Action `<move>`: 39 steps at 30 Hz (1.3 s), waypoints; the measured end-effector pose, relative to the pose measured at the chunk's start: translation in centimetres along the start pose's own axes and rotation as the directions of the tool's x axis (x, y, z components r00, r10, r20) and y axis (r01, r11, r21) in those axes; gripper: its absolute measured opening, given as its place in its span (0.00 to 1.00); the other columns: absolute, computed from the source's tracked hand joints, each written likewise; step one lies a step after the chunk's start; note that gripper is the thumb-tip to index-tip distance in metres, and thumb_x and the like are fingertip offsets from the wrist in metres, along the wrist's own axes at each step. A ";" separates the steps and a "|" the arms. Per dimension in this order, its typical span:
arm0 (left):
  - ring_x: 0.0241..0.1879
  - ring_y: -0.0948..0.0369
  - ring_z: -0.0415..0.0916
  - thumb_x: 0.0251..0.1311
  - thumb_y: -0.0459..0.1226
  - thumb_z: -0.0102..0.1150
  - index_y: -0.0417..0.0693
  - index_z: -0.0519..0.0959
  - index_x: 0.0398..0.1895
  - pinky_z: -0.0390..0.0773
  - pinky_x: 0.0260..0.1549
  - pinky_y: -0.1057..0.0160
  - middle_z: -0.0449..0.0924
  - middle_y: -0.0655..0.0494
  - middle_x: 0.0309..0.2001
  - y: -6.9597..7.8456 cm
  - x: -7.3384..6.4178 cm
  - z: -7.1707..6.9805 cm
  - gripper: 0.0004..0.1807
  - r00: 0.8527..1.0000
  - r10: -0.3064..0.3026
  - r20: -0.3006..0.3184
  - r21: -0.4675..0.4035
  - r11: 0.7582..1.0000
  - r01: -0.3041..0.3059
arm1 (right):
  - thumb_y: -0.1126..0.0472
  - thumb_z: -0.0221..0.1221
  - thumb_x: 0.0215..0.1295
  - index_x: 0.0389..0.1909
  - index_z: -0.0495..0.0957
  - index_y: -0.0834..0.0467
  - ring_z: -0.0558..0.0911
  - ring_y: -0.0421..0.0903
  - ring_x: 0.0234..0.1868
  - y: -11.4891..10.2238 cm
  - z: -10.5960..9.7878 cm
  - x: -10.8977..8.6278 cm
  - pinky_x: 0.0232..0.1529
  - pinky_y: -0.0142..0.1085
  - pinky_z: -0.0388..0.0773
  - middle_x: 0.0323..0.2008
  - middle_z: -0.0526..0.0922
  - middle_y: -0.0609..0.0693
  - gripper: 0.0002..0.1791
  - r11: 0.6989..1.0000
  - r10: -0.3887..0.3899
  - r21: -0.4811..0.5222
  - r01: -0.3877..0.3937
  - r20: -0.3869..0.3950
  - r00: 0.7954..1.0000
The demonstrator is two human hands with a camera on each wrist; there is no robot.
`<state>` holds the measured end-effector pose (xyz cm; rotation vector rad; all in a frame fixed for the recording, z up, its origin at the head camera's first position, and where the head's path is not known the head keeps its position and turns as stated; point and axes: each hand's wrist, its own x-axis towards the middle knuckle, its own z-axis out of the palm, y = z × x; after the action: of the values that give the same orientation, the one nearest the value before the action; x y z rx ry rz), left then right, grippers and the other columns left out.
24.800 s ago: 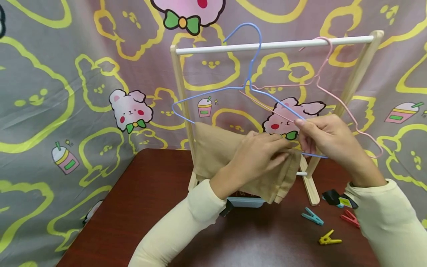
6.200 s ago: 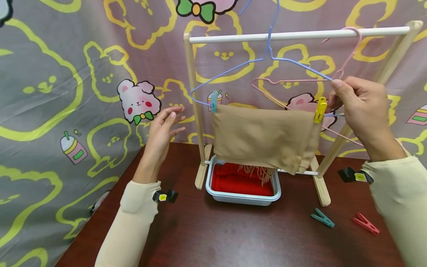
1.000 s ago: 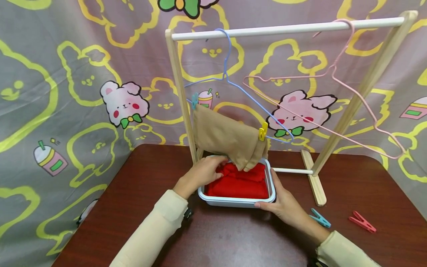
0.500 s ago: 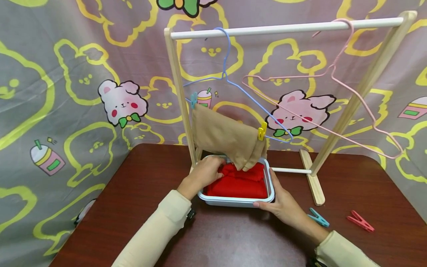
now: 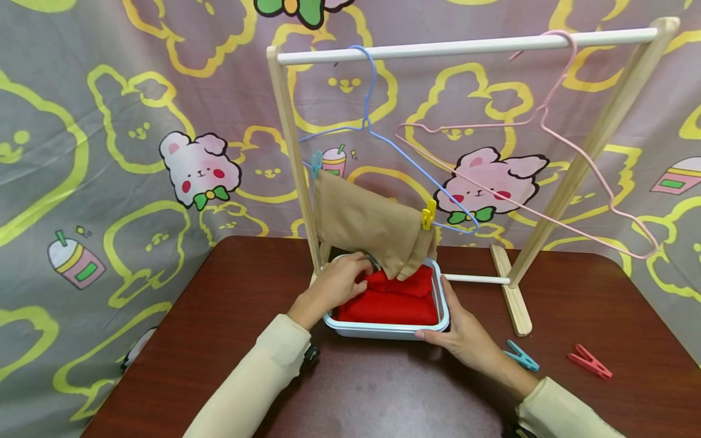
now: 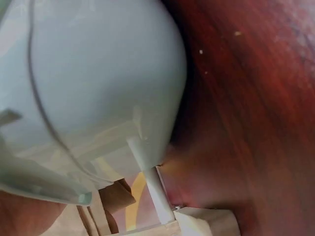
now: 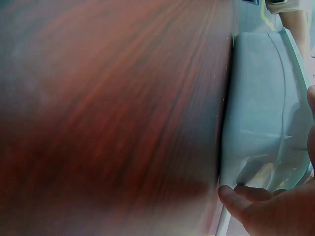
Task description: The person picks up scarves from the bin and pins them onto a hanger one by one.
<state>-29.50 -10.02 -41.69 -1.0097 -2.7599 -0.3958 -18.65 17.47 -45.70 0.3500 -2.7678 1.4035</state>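
Note:
My left hand (image 5: 339, 280) reaches over the left side of a pale blue plastic basin (image 5: 378, 330), its fingers bent down at the red folded cloth (image 5: 394, 304) inside. Whether those fingers grip the cloth is hidden. At the basin's front right corner my right hand (image 5: 465, 331) holds it, thumb on the front and fingers along the right side. The left wrist view is mostly filled by the basin's outer wall (image 6: 113, 64). Just above the basin's back hangs a beige cloth (image 5: 372, 222), fastened to a blue hanger (image 5: 408, 155) with a light blue clothespin (image 5: 316, 164) and a yellow clothespin (image 5: 428, 215).
A wooden rack (image 5: 591, 140) with a white rail (image 5: 465, 47) stands behind the basin, carrying the blue hanger and a pink hanger (image 5: 583, 155). To the right, a teal clothespin (image 5: 521, 356) and a red clothespin (image 5: 590, 361) lie on the dark table (image 5: 350, 389).
Earlier my hands were at the blue hanger and beige cloth; now that hanger hangs on the rail, clothespins attached, and both hands are at the basin. Within the last second my left fingers shifted slightly.

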 end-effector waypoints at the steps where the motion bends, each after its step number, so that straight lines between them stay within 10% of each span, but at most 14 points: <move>1: 0.46 0.53 0.84 0.62 0.35 0.68 0.53 0.84 0.43 0.84 0.46 0.52 0.83 0.58 0.46 0.0 -0.2 -0.2 0.08 1.000 0.006 -0.006 -0.006 1.000 -0.006 | 0.47 0.76 0.59 0.86 0.37 0.54 0.72 0.62 0.72 0.0 0.0 0.0 0.66 0.40 0.73 0.80 0.59 0.65 0.67 1.000 0.000 -0.004 0.000 -0.001 1.000; 5: 0.41 0.56 0.84 0.64 0.37 0.66 0.56 0.83 0.46 0.84 0.41 0.54 0.84 0.62 0.46 0.2 -0.9 -1.1 0.09 0.999 0.028 -0.023 -0.049 0.998 -0.029 | 0.48 0.76 0.60 0.85 0.41 0.55 0.74 0.62 0.71 0.0 0.1 -0.2 0.66 0.46 0.74 0.77 0.64 0.66 0.65 1.000 -0.022 -0.017 0.022 -0.014 1.000; 13: 0.44 0.57 0.85 0.67 0.34 0.63 0.53 0.82 0.51 0.84 0.47 0.54 0.88 0.59 0.47 0.2 -1.5 -1.6 0.11 0.995 0.095 0.036 -0.154 0.984 -0.089 | 0.51 0.76 0.60 0.86 0.40 0.54 0.72 0.62 0.72 0.3 0.2 -0.6 0.63 0.23 0.67 0.78 0.63 0.66 0.65 0.999 -0.044 0.029 0.044 -0.002 0.999; 32: 0.43 0.63 0.80 0.68 0.34 0.63 0.52 0.81 0.51 0.81 0.51 0.63 0.86 0.60 0.46 1.3 -1.9 -0.9 0.11 0.977 0.178 0.113 -0.214 0.965 -0.151 | 0.48 0.78 0.56 0.85 0.43 0.58 0.75 0.63 0.69 -0.6 -0.2 -2.4 0.64 0.39 0.76 0.76 0.66 0.67 0.67 0.996 -0.073 -0.048 0.073 -0.009 0.997; 39: 0.57 0.60 0.81 0.59 0.31 0.71 0.51 0.80 0.60 0.78 0.62 0.61 0.84 0.59 0.56 1.8 -2.5 -1.7 0.24 0.952 0.189 0.241 -0.181 0.972 -0.148 | 0.47 0.78 0.55 0.85 0.43 0.57 0.76 0.62 0.69 -0.7 -0.1 -3.4 0.63 0.42 0.77 0.75 0.68 0.67 0.68 0.995 -0.055 -0.081 0.054 -0.009 0.998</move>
<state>-26.29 -10.71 -40.37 -1.4193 -2.8688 -0.5003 -15.21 17.81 -45.52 0.4104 -2.7734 1.2742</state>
